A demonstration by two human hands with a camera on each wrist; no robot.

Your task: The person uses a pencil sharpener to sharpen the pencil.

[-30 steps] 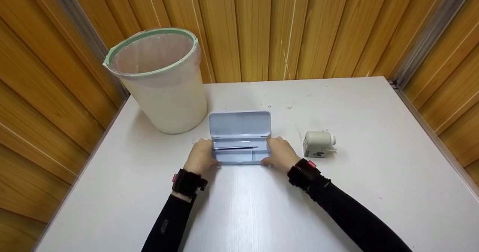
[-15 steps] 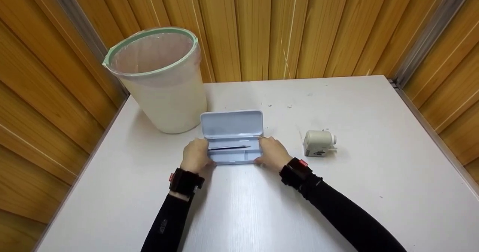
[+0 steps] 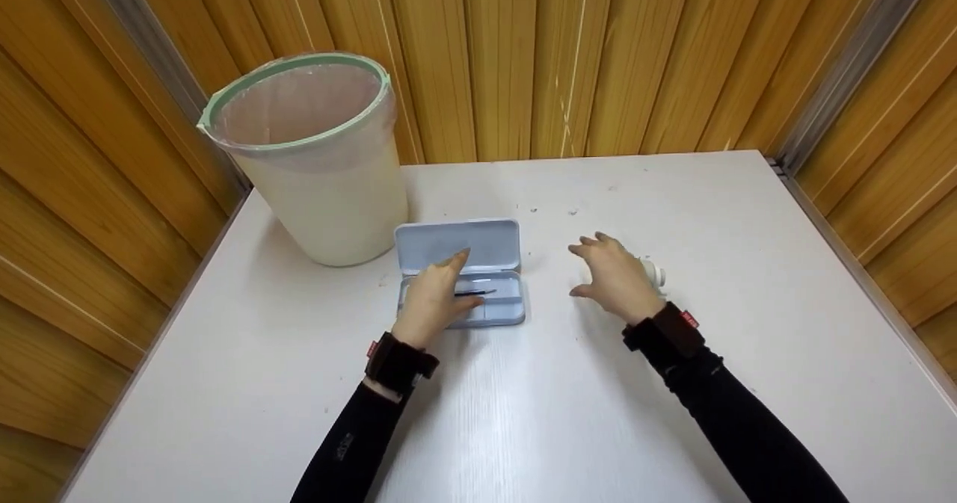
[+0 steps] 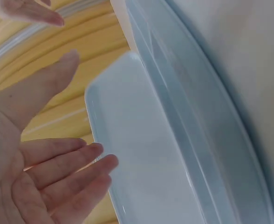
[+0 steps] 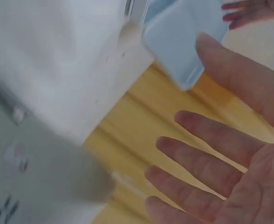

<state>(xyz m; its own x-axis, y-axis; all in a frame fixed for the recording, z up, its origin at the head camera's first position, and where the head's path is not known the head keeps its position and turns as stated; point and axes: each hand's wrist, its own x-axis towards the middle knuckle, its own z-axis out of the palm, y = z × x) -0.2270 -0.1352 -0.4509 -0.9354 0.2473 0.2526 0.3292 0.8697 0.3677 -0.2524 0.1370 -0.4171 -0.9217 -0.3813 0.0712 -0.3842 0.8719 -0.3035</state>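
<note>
From the head view, the open case lies mid-table, long axis left to right, lid hinged up at the far side, with bare tabletop in front of it and to its right. A dark pen lies inside, parallel to that axis. The left hand hovers over the case, fingers loose, holding nothing. Right of the case, the right hand spreads empty above the sharpener. A lined bin stands just left-behind the case. The left wrist view shows relaxed fingers beside the lid. The right wrist view shows straight fingers, the case beyond them.

Right hand hides most of pencil sharpener; left hand covers pen's left end.
</note>
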